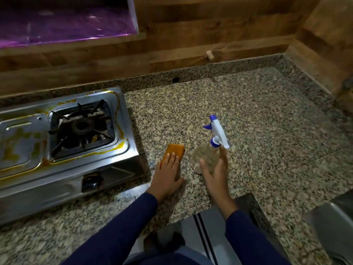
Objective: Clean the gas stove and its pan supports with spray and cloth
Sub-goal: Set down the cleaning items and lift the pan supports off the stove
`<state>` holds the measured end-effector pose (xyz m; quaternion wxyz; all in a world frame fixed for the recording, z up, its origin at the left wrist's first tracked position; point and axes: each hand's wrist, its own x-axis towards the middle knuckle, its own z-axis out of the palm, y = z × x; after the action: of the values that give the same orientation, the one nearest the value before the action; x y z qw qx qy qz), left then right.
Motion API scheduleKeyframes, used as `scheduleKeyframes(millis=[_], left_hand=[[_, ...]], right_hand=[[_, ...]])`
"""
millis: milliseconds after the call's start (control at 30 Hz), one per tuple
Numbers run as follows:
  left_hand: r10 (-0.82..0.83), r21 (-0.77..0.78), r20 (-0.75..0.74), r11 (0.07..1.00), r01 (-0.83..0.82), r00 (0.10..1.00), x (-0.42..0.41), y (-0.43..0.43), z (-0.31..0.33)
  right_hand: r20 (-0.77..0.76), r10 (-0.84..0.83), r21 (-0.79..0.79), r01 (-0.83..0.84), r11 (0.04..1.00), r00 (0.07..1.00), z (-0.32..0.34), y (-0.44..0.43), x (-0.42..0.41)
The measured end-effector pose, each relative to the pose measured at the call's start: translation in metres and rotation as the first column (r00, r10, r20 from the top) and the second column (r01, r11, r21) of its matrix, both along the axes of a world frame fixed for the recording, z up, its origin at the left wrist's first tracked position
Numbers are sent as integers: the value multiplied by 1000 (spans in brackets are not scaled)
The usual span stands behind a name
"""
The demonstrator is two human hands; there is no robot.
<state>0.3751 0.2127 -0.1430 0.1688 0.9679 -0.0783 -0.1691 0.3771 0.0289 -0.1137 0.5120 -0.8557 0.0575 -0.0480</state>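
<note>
A steel gas stove (28, 150) smeared with yellow stains sits on the granite counter at the left. A black pan support (63, 115) rests over its right burner. An orange cloth (176, 149) lies on the counter just right of the stove, and my left hand (168, 173) lies flat on its near part with fingers extended. A clear spray bottle (207, 157) with a white and blue trigger head (218, 132) stands right of the cloth. My right hand (215, 173) is wrapped around the bottle's near side, thumb and fingers on it.
The speckled granite counter (257, 121) stretches right to a corner with wood-panelled walls (210, 25). A cork on a string (209, 55) hangs on the back wall. The stove's black knob (92, 181) faces the counter's front edge. A steel sink edge (328, 222) shows at bottom right.
</note>
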Motion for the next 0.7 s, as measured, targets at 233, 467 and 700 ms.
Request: scheduleKeyframes(millis=[233,467,700], left_hand=[[193,-282,365,955,-89,911,-39,43,49],[393,-149,571,913,-380,720,-113,140,78],[460,81,493,821,-565,739,-148,191,59]], right_hand=[[130,37,28,-41,999,991,1,54,-50],[326,530,-144,-513,846,783,57,171,-10],[131,611,-530,-466,709,781,79,264,41]])
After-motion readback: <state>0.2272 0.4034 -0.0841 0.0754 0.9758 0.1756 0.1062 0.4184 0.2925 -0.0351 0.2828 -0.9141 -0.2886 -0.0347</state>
